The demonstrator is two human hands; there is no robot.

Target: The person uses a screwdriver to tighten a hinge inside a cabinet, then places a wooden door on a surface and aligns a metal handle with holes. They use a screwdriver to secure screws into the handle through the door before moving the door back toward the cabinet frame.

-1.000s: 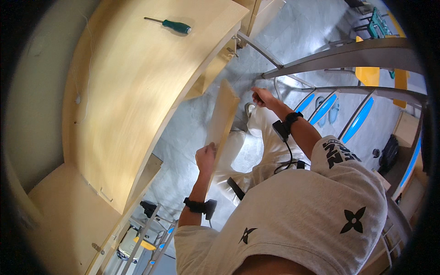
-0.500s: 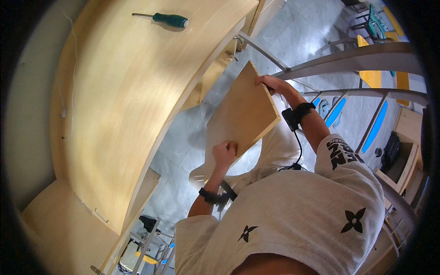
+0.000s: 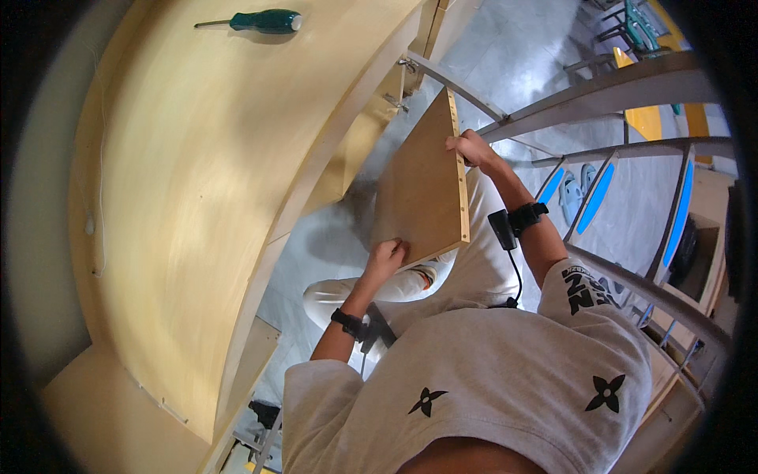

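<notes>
Between my two hands I hold a flat wooden panel [image 3: 422, 182], tilted above my legs. Small dots or holes run along its right edge. My right hand [image 3: 472, 148] is closed over that edge near the far end, fingers on the face toward the left. At the near left corner, my left hand [image 3: 387, 259] grips the panel's lower edge with curled fingers. A screwdriver [image 3: 264, 21] with a dark green handle lies on the pale wooden desk top [image 3: 205, 158], out of reach of both hands.
Below the desk, an open cabinet door [image 3: 355, 150] with metal hinges [image 3: 401, 99] stands near the panel. Metal bed-style rails and a ladder with blue treads [image 3: 596, 199] rise close to my right arm. Slippers [image 3: 570, 197] lie on the grey tiled floor [image 3: 316, 237].
The panel has turned to a steeper angle, its right edge now facing me more. My right hand has shifted slightly lower along that edge. The whole view has shifted slightly.
</notes>
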